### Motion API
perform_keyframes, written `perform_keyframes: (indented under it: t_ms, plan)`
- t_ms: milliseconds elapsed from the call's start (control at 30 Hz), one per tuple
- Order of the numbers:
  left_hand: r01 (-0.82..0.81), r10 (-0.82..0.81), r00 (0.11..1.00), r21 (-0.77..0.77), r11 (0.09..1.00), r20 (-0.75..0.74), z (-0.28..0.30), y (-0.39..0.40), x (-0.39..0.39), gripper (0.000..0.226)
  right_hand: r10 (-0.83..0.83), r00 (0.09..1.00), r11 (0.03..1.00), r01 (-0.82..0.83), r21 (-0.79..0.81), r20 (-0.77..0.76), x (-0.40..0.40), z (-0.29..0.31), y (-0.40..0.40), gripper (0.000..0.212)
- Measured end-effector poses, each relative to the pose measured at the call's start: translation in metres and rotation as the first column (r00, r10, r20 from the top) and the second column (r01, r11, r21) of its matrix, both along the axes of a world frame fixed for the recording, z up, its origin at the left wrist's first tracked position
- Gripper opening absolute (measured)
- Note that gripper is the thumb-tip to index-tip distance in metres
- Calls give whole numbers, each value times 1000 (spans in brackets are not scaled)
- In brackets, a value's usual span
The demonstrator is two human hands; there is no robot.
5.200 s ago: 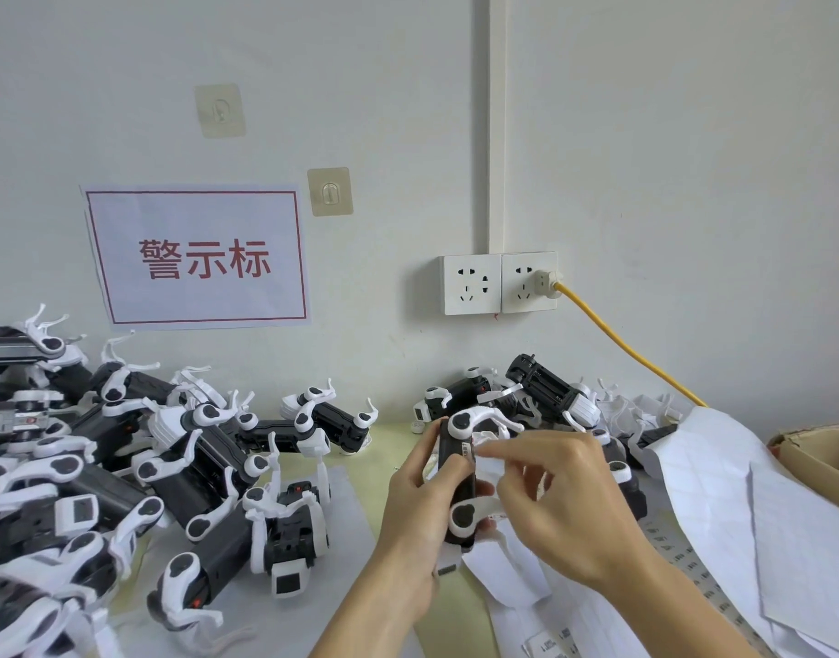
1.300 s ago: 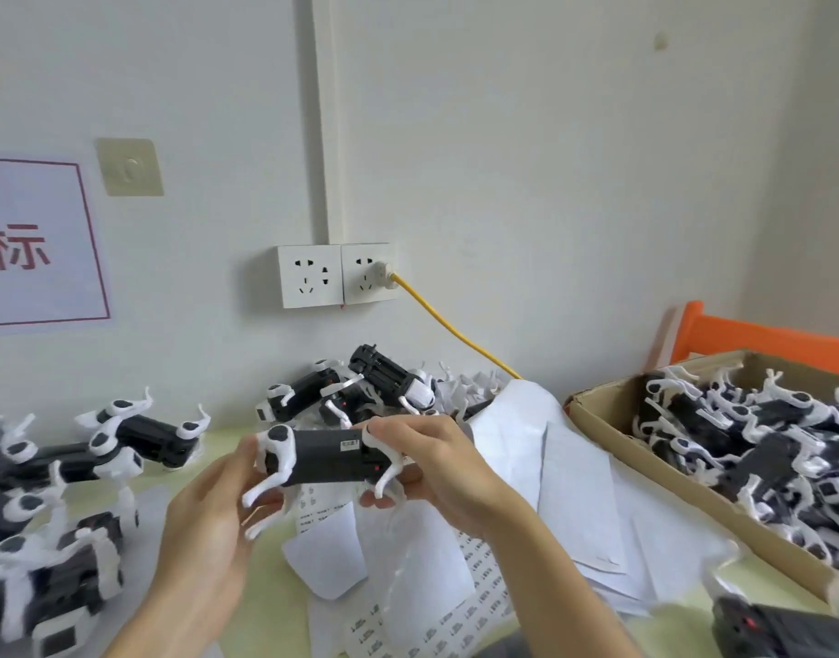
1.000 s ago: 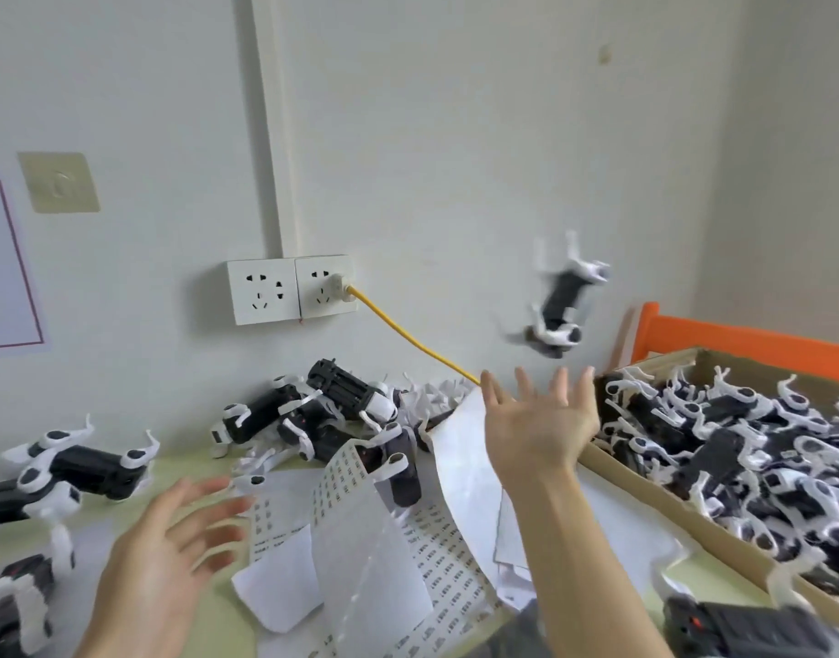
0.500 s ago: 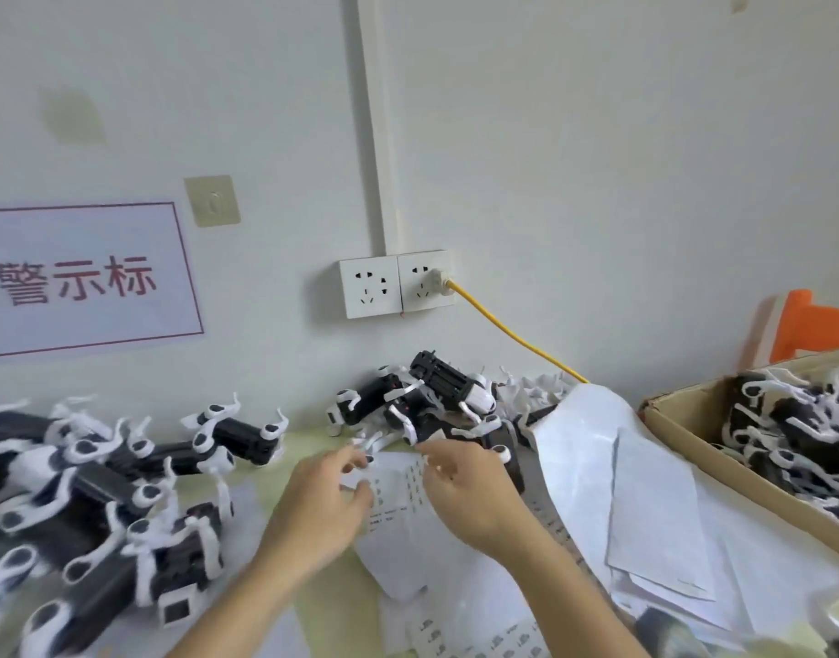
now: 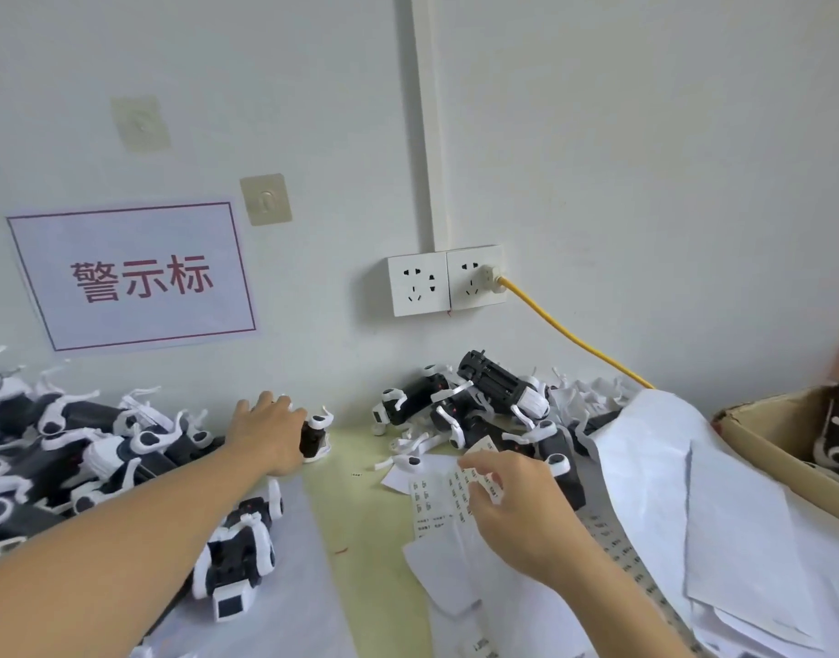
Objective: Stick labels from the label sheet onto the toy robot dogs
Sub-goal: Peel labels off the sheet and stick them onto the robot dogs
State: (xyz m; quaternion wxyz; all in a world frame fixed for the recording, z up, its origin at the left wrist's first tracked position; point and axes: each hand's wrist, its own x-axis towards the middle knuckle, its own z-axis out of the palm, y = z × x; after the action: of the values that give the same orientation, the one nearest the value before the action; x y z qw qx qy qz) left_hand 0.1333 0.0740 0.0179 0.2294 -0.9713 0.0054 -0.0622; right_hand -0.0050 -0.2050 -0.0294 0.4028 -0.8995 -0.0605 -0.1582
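My left hand (image 5: 270, 434) reaches to the back of the table by the wall. Its fingers curl over a black and white toy robot dog (image 5: 314, 436), whose body is mostly hidden under the hand. My right hand (image 5: 517, 508) is at the centre and pinches the label sheet (image 5: 434, 498) between its fingertips. The sheet is white, carries rows of small printed labels, and lies on other papers. Another toy dog (image 5: 237, 558) lies under my left forearm.
Several toy dogs are piled at the left (image 5: 75, 444) and at the back centre (image 5: 479, 401). A cardboard box (image 5: 764, 444) holding dogs stands at the right. Loose white sheets (image 5: 693, 491) cover the right side. A yellow cable (image 5: 574, 341) runs from the wall socket.
My left hand has left the label sheet and moved left and back onto a toy dog by the wall. My right hand stays on the sheet. Earlier the right hand tossed a dog toward the box.
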Motion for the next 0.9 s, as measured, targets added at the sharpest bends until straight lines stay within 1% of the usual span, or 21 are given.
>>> perform_keyframes:
  t_ms: [100, 167, 233, 400, 467, 500, 600, 667, 700, 733, 767, 800, 833, 900]
  plan:
    - [-5, 9, 991, -31, 999, 134, -9, -9, 4, 28, 3, 1000, 1000, -3, 3, 1, -1, -1, 1, 37]
    - [9, -13, 981, 18, 1000, 193, -14, -15, 5, 31, 7, 1000, 1000, -7, 0, 2, -1, -1, 1, 38]
    - [44, -62, 976, 90, 995, 208, -18, -19, 6, 39, 4, 1000, 1000, -4, 1, 3, -1, -1, 1, 37]
    - [193, -230, 950, 182, 964, 211, -5, -11, 10, 40, -27, 998, 999, 26, 25, 48, -1, 0, 0, 35]
    - [264, -295, 917, 146, 953, 268, 8, -10, 10, 35, -35, 997, 999, 33, 34, 62, 0, 0, -2, 34]
    - [299, -314, 897, 97, 949, 310, 15, -10, 10, 34, -39, 997, 999, 36, 41, 63, 0, 1, -2, 34]
    - [395, -307, 848, -129, 910, 432, 36, -17, 7, 31, -49, 997, 997, 46, 61, 64, -1, 3, -1, 34]
    - [453, -278, 834, -302, 839, 477, 47, -27, 0, 31, -76, 995, 993, 69, 99, 72, -2, 6, 0, 33]
    - [465, -250, 845, -418, 780, 473, 51, -33, -4, 32, -96, 993, 988, 86, 130, 75, -4, 8, -1, 32]
    - [446, -209, 875, -555, 702, 437, 55, -41, -10, 34, -121, 990, 981, 108, 159, 76, -5, 10, -3, 32]
    - [406, -166, 906, -688, 601, 389, 58, -49, -17, 36, -150, 986, 974, 135, 182, 75, -7, 12, -6, 32]
    - [370, -130, 927, -790, 488, 353, 60, -56, -24, 36, -184, 980, 966, 167, 198, 70, -8, 15, -9, 33]
    - [340, -104, 939, -853, 395, 326, 60, -63, -31, 33, -222, 973, 956, 205, 211, 61, -9, 17, -13, 34]
    - [248, -98, 968, -931, 267, 230, 57, -76, -48, 31, -305, 952, 928, 289, 234, 35, -12, 20, -21, 35]
